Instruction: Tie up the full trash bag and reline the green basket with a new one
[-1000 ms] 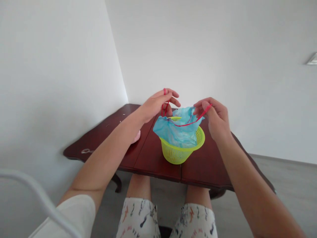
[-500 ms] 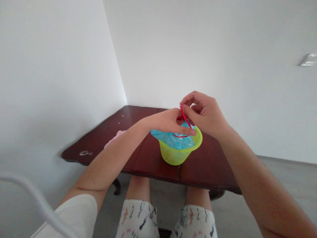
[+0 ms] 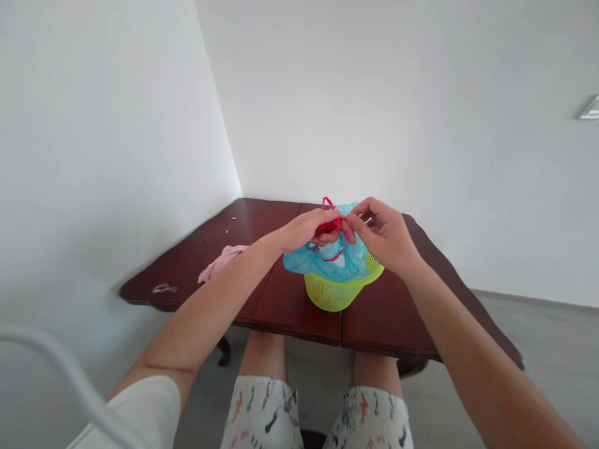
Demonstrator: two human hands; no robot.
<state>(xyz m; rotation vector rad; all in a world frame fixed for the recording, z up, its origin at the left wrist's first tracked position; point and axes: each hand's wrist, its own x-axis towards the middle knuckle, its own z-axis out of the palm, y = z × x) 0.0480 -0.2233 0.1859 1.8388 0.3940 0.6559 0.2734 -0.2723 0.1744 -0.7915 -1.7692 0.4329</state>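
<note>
My left hand is closed around a bunched red drawstring, with a loop standing up above the fingers and another hanging below. Thumb and forefinger of my right hand pinch the same red drawstring just to the right. Below both hands, a translucent blue plastic bag lies over a yellow-green perforated basket and drapes past its left rim. Part of the bag rises behind the fingers. What lies inside the basket is hidden by the bag.
The basket stands near the front edge of a dark red-brown wooden table. A crumpled pink cloth lies to its left, partly behind my left forearm. A small clear strip is at the left edge. White walls close off the back and left.
My left hand has turned from fingers apart to closed on the red drawstring. My right hand has come down slightly. The bag's far part now shows higher behind the hands.
</note>
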